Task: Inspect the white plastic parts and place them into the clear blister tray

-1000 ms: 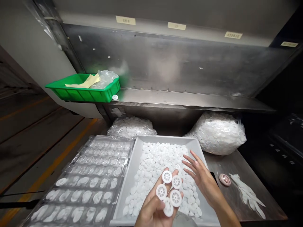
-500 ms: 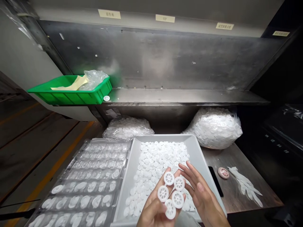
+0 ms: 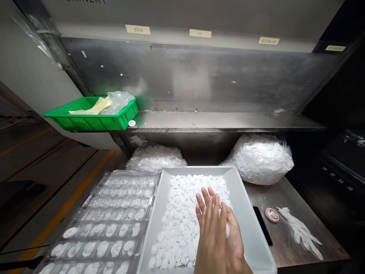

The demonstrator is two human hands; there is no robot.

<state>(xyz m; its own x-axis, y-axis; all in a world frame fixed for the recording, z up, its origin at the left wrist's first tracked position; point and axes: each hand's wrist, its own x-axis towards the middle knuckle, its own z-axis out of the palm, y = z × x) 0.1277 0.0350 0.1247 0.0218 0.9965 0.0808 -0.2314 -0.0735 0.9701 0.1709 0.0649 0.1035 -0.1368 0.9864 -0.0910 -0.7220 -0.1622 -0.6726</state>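
My left hand (image 3: 210, 232) lies with its back to me, fingers stretched out, laid over my right hand (image 3: 236, 238). Behind it, my right palm faces up and inward, its fingertips showing past the left fingers. The edge of a white plastic spoked wheel (image 3: 227, 231) peeks out between the two palms; other wheels there are hidden. Both hands hover above a grey tray (image 3: 249, 232) holding a wide layer of loose white wheels (image 3: 179, 220).
Left of the tray, clear blister trays (image 3: 99, 217) hold rows of white parts. Bagged white parts (image 3: 156, 158) and a larger bag (image 3: 262, 158) stand behind. At right lie a black phone (image 3: 262, 225), a pink-and-white roll (image 3: 272, 215) and white gloves (image 3: 300, 232). A green bin (image 3: 94, 121) sits on the shelf.
My left hand has turned over from palm up and come against my right palm, covering the wheels that lay visible in it. Both hands are now together; the view has tilted slightly up.
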